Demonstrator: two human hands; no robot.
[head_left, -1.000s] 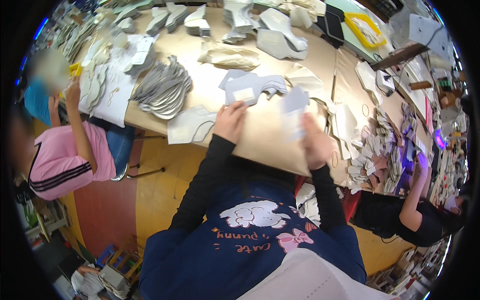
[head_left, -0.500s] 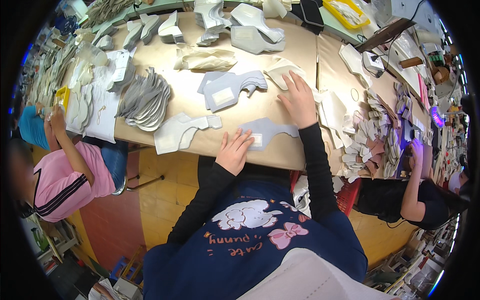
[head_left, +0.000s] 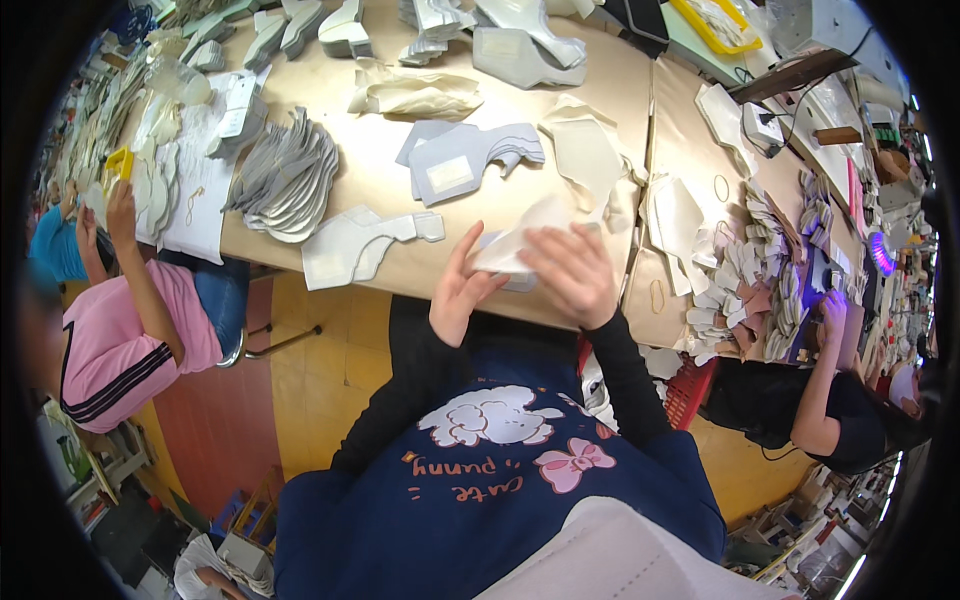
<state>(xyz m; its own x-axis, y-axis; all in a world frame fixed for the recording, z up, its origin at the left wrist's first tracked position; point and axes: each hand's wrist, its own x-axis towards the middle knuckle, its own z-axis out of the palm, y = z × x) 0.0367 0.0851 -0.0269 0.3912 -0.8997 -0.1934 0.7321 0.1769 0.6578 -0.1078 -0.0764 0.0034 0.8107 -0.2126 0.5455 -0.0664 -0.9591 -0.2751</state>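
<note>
A cream cut piece of fabric or leather (head_left: 528,228), smeared by motion, hangs at the table's front edge. My right hand (head_left: 578,272) lies over its right part and holds it, the fingers blurred. At its left edge, my left hand (head_left: 462,285) is open, thumb and fingers apart. Beneath the cream piece, a grey cut piece (head_left: 520,283) is mostly hidden. Grey pieces with pale rectangular patches (head_left: 447,176) overlap farther back. A small group of whitish pieces (head_left: 345,250) lies left of my left hand. Behind my right hand are more cream pieces (head_left: 585,150).
Fanned grey pieces (head_left: 285,185) lie at the left, and a crumpled cream bundle (head_left: 412,92) farther back. Stacks of shaped pieces (head_left: 345,30) line the far edge. A table seam (head_left: 640,200) runs at right. Co-workers sit left, in a pink shirt (head_left: 135,335), and right.
My right hand has come nearer from the far cream pieces, bringing one over the grey piece. My left hand has lifted off the grey piece and turned, fingers spreading.
</note>
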